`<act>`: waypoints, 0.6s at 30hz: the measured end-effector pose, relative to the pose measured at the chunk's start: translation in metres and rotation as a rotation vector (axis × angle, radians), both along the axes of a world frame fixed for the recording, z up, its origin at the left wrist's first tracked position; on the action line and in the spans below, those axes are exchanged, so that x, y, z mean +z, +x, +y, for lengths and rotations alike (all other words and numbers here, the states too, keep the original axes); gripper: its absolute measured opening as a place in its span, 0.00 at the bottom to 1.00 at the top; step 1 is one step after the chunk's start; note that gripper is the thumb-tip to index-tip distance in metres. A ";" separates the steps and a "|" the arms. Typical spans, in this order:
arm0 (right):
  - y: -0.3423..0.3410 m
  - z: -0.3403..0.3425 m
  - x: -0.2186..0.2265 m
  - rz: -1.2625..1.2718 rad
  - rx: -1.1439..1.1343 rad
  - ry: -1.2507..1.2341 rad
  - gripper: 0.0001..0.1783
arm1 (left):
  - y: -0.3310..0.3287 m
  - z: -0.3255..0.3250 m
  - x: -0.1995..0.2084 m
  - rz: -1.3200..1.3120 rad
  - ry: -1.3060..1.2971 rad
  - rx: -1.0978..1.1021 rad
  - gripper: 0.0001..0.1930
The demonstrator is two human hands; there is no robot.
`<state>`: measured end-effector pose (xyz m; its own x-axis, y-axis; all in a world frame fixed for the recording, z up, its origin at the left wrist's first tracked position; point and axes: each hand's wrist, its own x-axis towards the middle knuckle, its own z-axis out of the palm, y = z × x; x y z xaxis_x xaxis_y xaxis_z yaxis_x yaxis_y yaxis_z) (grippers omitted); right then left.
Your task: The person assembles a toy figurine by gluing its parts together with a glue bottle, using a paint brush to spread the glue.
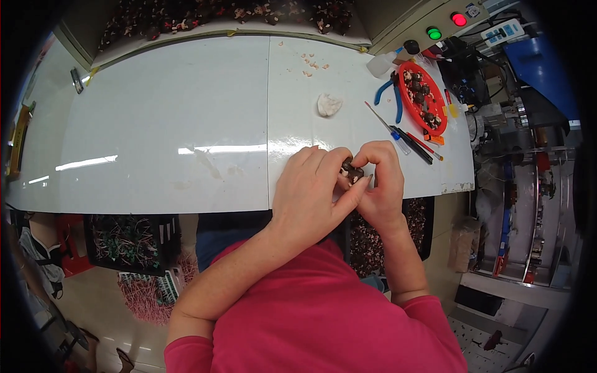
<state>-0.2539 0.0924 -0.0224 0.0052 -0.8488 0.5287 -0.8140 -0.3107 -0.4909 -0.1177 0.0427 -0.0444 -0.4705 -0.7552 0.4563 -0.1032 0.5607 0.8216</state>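
Both hands meet at the near edge of the white table (186, 112). The left hand (308, 193) and the right hand (382, 183) pinch one small dark part (352, 170) between their fingertips — probably to keep it steady. Far right, an orange tray (404, 93) holds similar parts — within reach.

The white table (161, 124) is looking smooth and glossy — light strips are glaring off it. The small part (352, 170) between the left hand (311, 196) and right hand (380, 183) is appearing dark and hard. Far right, the red tray (440, 99) is reading as shiny plastic, the pliers (392, 92) showing blue rubbery grips — the pink sleeves (336, 323) are looking like matt cloth.
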 end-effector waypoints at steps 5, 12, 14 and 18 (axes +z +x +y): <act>-0.001 0.001 -0.001 -0.012 -0.016 -0.004 0.21 | -0.003 -0.002 0.000 0.001 -0.018 -0.014 0.14; 0.002 0.008 -0.023 -0.168 0.005 0.034 0.21 | 0.010 0.003 0.000 -0.081 0.005 0.001 0.13; -0.005 0.018 -0.038 -0.169 -0.088 0.057 0.20 | 0.009 0.002 -0.006 -0.053 0.055 -0.026 0.13; -0.020 0.032 -0.040 -0.143 -0.016 -0.028 0.17 | 0.007 0.022 -0.004 0.089 -0.014 0.046 0.15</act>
